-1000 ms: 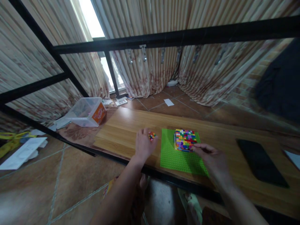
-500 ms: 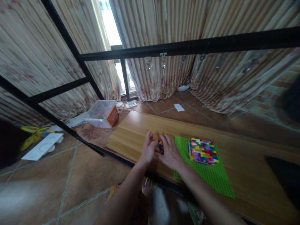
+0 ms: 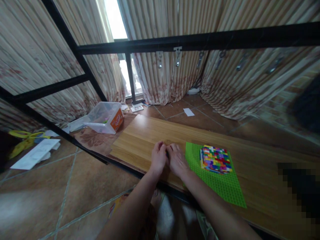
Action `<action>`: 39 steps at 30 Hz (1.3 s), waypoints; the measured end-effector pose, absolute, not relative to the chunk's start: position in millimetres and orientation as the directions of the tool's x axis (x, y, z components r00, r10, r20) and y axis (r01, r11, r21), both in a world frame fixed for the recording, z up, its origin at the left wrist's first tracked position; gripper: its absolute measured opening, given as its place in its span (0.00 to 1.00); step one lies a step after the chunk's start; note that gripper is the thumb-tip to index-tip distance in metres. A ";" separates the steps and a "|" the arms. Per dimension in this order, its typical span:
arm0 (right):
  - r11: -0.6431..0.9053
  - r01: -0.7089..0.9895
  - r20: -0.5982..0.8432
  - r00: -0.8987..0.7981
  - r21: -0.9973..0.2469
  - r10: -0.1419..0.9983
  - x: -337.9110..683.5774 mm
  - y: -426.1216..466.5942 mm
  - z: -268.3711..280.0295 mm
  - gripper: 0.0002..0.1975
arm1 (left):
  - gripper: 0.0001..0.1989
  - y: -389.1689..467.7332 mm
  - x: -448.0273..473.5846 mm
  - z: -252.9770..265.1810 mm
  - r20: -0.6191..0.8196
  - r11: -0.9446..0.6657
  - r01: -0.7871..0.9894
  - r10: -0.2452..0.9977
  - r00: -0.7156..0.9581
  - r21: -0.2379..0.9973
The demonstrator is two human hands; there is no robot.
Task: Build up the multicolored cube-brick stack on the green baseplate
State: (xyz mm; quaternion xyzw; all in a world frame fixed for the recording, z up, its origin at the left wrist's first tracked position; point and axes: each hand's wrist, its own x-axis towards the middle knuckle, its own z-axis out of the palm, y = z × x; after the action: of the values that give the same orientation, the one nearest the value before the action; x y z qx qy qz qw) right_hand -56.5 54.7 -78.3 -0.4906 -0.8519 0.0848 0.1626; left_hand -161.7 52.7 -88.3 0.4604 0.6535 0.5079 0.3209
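Both of my hands meet over the wooden board, left of the green studded baseplate (image 3: 220,190). My left hand (image 3: 158,159) has its fingers curled inward and pressed together. Facing it, my right hand (image 3: 176,160) is bent the same way, its fingertips almost touching the left ones. Small coloured toy bricks are gripped between them, now almost wholly hidden by the fingers. On the baseplate sits a many-coloured block of toy bricks (image 3: 216,159), built up in layers, to the right of my right hand and apart from it.
The wooden board (image 3: 145,133) rests on a black metal frame (image 3: 180,45). At its far left stands a clear plastic box (image 3: 100,116) with an orange label and a few bricks inside. White panels (image 3: 37,153) lie on the tiled floor, and metal clips (image 3: 177,60) hang from the rail.
My hands have drawn closer together and their fingers have closed. The red, yellow and blue bricks seen between them before are now covered. The view has shifted slightly.
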 end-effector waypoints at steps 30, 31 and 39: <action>0.295 0.934 0.053 -0.290 -0.200 0.956 -60.1 55.9 -69.4 0.13 | 0.16 44.6 -126.5 -75.4 0.157 0.013 0.370 0.891 -0.426 0.929; 0.290 0.936 0.047 -0.287 -0.199 0.957 -60.4 55.5 -68.7 0.13 | 0.16 45.2 -126.3 -76.2 0.155 0.009 0.356 0.889 -0.431 0.935; 0.291 0.937 0.017 -0.293 -0.192 0.956 -62.6 52.5 -66.7 0.15 | 0.14 46.8 -127.0 -78.6 0.128 -0.013 0.239 0.870 -0.476 0.971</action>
State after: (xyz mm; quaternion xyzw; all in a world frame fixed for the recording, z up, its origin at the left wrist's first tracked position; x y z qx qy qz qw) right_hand -62.6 52.5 -66.7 -0.5909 -0.8009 0.0728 0.0642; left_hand -127.0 46.8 -78.6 0.4298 0.6452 0.5671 0.2782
